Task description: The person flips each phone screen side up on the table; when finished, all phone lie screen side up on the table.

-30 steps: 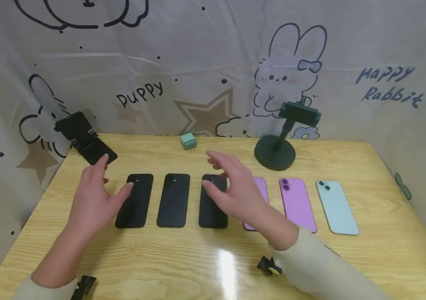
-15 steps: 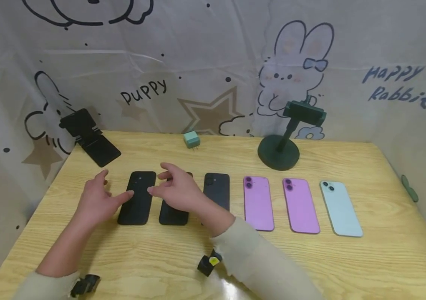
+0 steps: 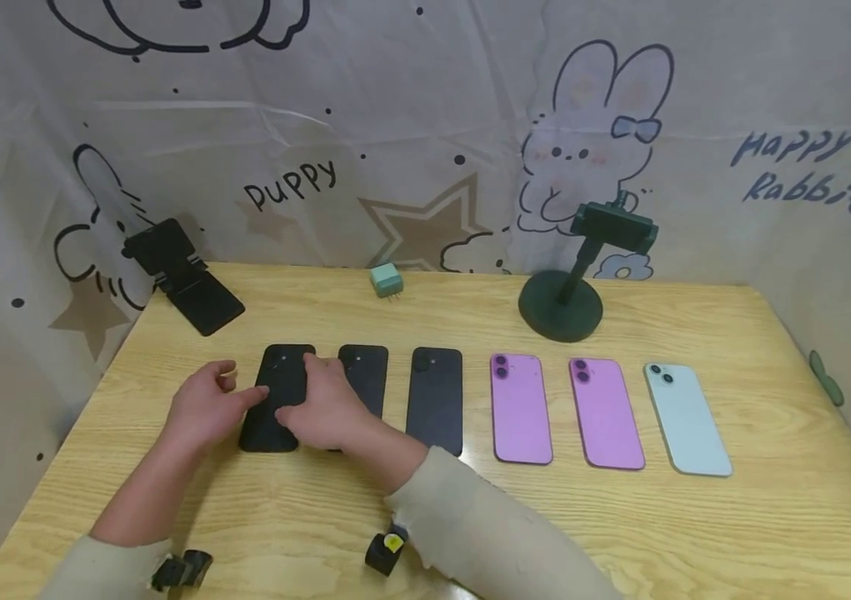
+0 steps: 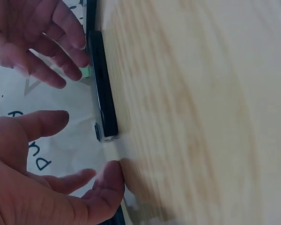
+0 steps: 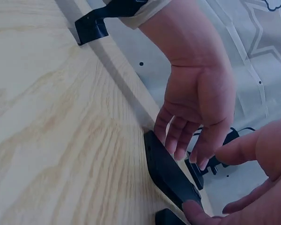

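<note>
Leftmost in a row of phones, a black phone lies face down on the wooden table. My left hand is at its left side, thumb over the phone's edge and fingers bent loosely. On the other side my right hand has its thumb and fingertips over the phone's right edge and partly covers a second black phone. In the left wrist view the first phone lies flat between both hands. In the right wrist view, a right fingertip is close to the phone; whether it touches cannot be told.
Further right lie a third black phone, two pink phones and a pale blue phone. Behind stand a black folding stand, a green charger plug and a dark green phone holder. A printed cloth hangs behind.
My right hand has swept left, from over the third black phone to the right edge of the first. My left hand has shifted slightly down and right, towards that phone.
</note>
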The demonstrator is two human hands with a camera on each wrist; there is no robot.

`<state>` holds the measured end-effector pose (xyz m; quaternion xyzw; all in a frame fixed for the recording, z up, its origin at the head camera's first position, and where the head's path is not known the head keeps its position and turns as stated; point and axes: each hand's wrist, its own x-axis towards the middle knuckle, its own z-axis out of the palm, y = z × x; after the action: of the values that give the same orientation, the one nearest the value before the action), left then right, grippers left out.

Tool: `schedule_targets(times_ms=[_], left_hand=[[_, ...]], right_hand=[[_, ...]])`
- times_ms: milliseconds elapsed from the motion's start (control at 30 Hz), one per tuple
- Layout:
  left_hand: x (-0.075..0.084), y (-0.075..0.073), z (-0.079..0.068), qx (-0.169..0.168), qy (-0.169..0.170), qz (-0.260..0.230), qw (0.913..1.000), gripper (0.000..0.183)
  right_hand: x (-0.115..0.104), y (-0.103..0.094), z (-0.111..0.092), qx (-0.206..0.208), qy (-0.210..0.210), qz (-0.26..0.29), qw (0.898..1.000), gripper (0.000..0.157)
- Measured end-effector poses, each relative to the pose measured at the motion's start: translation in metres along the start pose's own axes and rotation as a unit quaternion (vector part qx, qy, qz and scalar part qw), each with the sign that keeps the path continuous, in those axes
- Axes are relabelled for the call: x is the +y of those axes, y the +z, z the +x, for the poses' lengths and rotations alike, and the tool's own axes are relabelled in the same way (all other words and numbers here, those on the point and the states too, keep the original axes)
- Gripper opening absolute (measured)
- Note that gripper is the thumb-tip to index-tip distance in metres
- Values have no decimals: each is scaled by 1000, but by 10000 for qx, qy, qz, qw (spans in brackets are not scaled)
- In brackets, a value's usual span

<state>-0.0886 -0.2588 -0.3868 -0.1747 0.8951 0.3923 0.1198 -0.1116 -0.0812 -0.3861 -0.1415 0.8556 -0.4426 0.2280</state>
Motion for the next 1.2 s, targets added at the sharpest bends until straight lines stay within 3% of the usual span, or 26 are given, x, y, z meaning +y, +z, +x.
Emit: schedule_targets(times_ms=[167,467,767,1000,1200], left_hand=[[0,-1,-1,-207,-142,-169,9995,77],[5,-1,-3,-393,-240,-635,9969,71],[4,1,-2,-88,-437,-954,9944,66],[-3,3,0,9,-271,-1164,9928,59],[-4,0,2,-222,-275,-1583,9868,59]], right_hand=[[-6,4,1,-2,468,216,9987,80],[-15,12,6,264,1029,1151,9877,82],[-20,9,12,565,1245,2168,9666,74],[-15,7,14,683,1124,2215,9662,65],[-9,9,16,931,920,2208,9665,55]])
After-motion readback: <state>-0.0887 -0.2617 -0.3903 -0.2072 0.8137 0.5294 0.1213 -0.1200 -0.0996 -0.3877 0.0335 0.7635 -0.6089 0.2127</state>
